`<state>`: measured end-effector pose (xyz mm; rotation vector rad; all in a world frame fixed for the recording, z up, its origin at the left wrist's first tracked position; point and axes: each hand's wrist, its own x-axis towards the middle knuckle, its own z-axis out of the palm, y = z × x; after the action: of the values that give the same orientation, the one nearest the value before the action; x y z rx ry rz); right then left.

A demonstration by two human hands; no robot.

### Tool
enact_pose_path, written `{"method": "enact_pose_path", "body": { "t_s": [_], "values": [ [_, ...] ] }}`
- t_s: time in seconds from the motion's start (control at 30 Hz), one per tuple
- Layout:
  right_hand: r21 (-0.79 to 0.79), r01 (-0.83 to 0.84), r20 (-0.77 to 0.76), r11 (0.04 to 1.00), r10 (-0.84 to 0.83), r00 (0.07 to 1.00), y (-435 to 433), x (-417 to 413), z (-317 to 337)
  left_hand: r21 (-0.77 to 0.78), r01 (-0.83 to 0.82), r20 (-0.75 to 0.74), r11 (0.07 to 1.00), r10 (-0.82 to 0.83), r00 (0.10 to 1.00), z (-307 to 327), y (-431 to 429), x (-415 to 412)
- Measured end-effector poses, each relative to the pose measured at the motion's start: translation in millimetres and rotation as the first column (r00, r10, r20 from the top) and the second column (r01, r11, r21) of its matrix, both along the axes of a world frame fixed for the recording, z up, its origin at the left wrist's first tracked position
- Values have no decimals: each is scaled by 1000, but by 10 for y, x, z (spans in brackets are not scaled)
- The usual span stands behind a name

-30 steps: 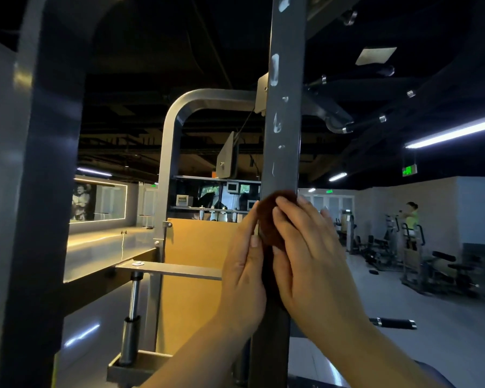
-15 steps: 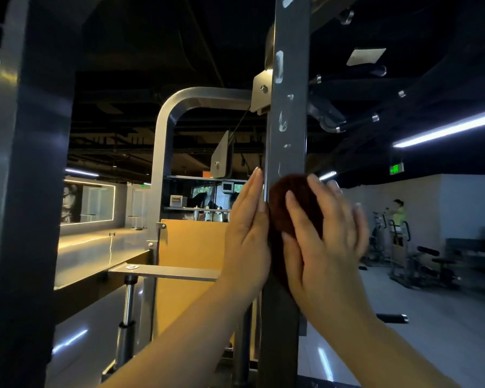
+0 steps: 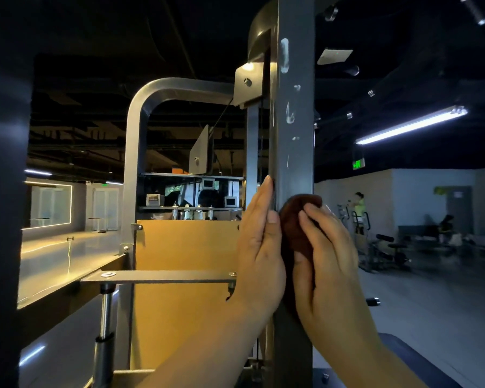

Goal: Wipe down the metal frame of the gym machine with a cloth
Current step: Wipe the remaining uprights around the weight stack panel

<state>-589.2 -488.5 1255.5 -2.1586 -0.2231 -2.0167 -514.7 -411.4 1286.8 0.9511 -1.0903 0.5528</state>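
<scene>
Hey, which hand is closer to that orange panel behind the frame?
Left. The left hand lies flat on the post's left edge, overlapping the orange panel's right side; the right hand holds the cloth against the post, further right.

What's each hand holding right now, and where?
Right hand grips the bunched brown cloth around its middle against the post; left hand lies flat, holding nothing.

Brown cloth (image 3: 297, 219) mostly hidden under right hand (image 3: 328, 261), frame post (image 3: 294, 135) cut off top and bottom
</scene>
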Motion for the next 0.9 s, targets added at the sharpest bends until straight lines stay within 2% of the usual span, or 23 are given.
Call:
{"method": "enact_pose_path", "body": {
  "t_s": [0.13, 0.23, 0.3, 0.4, 0.63, 0.77, 0.9],
  "values": [
    [-6, -29, 34, 1000, 29, 999, 14, 45, -371, 11, 19, 1, 1000, -19, 1000, -38, 4, -28],
    [-59, -7, 3, 998, 7, 1000, -10, 49, -184, -19, 59, -11, 998, -60, 998, -38, 5, -16],
    [-38, 11, -8, 999, -11, 1000, -3, 57, 102, -14, 61, -27, 998, -62, 998, -10, 15, -29],
    [-20, 35, -37, 999, -36, 999, 5, 33, 376, 10, -28, -20, 1000, 29, 999, 70, 34, -57],
    [-77, -2, -2, 997, 2, 1000, -4, 49, 9, 30, -52, 7, 998, 52, 999, 242, 29, -39],
    [-108, 33, -7, 994, -34, 999, -8, 64, 437, -9, -29, -65, 1000, 29, 997, 203, 1, -23],
    [-104, 24, 8, 994, -23, 1000, 18, 112, 754, -10, -51, -23, 999, 51, 998, 219, 12, -58]
  ]
}}
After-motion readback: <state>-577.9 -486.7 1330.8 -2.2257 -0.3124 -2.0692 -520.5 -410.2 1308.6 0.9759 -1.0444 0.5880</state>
